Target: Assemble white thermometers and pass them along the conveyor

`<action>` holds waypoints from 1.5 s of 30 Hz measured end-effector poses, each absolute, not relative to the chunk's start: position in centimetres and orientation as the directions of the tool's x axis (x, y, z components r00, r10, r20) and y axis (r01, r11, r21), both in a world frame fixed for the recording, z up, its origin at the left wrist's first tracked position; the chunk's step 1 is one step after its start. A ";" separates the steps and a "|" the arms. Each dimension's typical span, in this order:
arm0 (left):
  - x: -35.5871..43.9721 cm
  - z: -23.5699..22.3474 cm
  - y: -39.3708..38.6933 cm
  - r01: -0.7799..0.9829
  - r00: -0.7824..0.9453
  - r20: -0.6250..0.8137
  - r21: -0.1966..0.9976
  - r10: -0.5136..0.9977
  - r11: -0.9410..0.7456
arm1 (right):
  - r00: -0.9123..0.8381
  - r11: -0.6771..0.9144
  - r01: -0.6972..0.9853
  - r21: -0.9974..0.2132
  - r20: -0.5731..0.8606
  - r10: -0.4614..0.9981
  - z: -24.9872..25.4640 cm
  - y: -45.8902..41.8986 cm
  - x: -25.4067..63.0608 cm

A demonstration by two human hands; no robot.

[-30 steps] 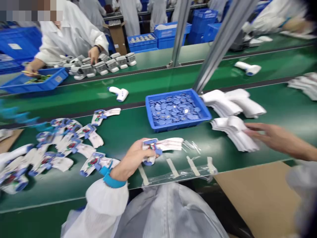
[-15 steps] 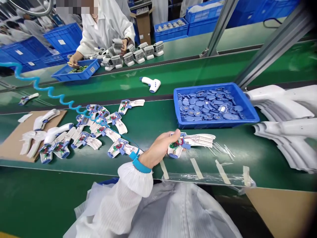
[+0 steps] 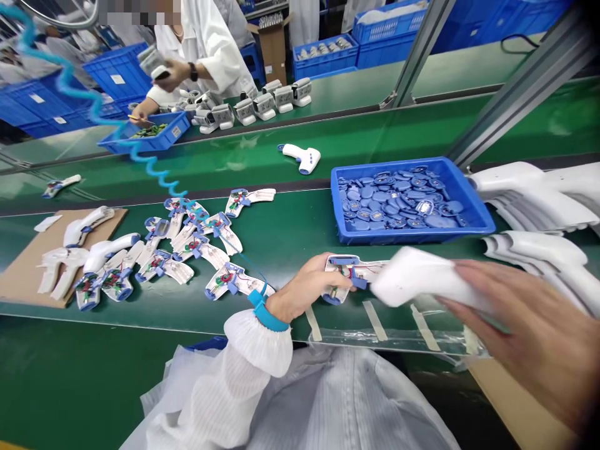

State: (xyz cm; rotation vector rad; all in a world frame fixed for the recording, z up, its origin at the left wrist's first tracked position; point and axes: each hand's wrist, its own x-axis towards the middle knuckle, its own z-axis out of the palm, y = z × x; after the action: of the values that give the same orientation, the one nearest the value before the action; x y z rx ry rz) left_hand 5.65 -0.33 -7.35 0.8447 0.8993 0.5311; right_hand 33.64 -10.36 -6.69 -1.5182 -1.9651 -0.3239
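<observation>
My left hand [image 3: 302, 287], with a blue strap on its wrist, grips an opened thermometer-gun half [image 3: 340, 279] showing red and green wires and blue parts. From the right, my right hand [image 3: 520, 319] holds a white housing shell [image 3: 422, 278], smooth side up and blurred by motion. That shell covers the handle end of the opened half; I cannot tell whether the two touch. Several more wired halves [image 3: 229, 281] lie in a cluster left of my left hand. White shells [image 3: 539, 250] are stacked on the right, partly behind my right hand.
A blue bin [image 3: 412, 234] of blue oval parts stands beyond my hands. A closed white thermometer gun [image 3: 302, 158] lies on the green belt. The coiled blue cord [image 3: 154, 169] hangs over the left side. Tape strips [image 3: 375, 320] line the front edge. Across the belt, a co-worker [image 3: 201, 56] handles grey devices.
My right hand has come into view from the right with a white shell. The closed thermometer gun has shifted right along the belt. The co-worker has lifted a grey device leftward.
</observation>
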 end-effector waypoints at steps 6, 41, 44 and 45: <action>4.8 -7.5 -0.9 -0.021 0.530 -0.351 0.904 0.772 0.426 | -0.548 0.590 0.801 0.104 0.526 0.651 -7.0 -7.1 27.4; 4.5 -6.5 -1.7 0.693 0.567 -0.089 0.588 0.819 -0.416 | 0.067 0.267 0.827 -0.495 0.558 0.827 -5.2 -1.9 17.2; 3.9 -6.3 -0.8 0.699 0.582 -0.046 0.539 0.812 -0.470 | 0.157 0.243 0.800 -0.549 0.582 0.798 -5.5 -1.3 16.9; 3.6 -6.3 -0.7 0.670 0.586 -0.032 0.582 0.810 -0.461 | 0.206 0.224 0.786 -0.576 0.586 0.783 -5.5 -1.2 17.0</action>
State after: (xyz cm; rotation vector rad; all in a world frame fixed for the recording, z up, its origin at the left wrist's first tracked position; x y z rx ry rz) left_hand 3.61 -0.68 -6.29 2.2679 1.1730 0.3362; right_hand 16.97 -1.20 -5.50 -1.5305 -1.5483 -0.0037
